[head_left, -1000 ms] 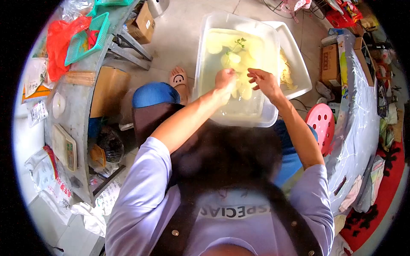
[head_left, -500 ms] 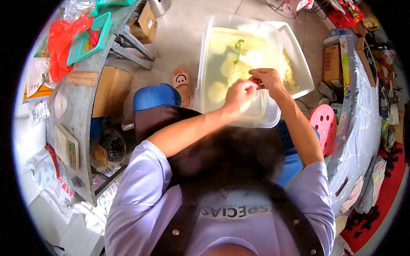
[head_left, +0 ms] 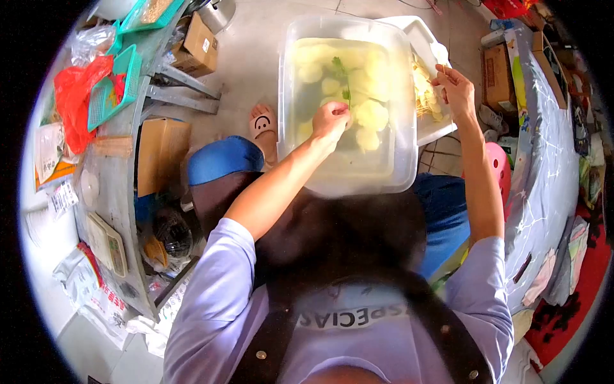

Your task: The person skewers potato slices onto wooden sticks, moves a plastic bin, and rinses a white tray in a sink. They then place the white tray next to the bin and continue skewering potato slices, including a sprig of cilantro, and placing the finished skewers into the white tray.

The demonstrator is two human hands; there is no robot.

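Note:
My left hand (head_left: 331, 121) is closed in a pinch on a leafy green herb sprig (head_left: 338, 63), which points away over the clear plastic tub (head_left: 295, 150). In the tub's water lie several pale yellow slices (head_left: 372, 115), potato-like in look. Out to the right, my right hand (head_left: 456, 91) is closed around what looks like a thin skewer, with a pale round slice (head_left: 439, 52) at its far end. Below that hand a white tray (head_left: 440, 131) holds several skewered pale pieces (head_left: 425, 86).
On the left, a metal table (head_left: 115, 192) bears a green basket (head_left: 121, 86), a red plastic bag (head_left: 75, 96), a bundle of skewers (head_left: 112, 146) and a scale (head_left: 107, 243). Cardboard boxes (head_left: 163, 153) stand beneath. A red stool (head_left: 497, 169) and cloth-covered surface (head_left: 543, 185) are on the right.
My hands have moved apart from over the tub. The right has gone right and away to above the white tray; the left has shifted left with the sprig.

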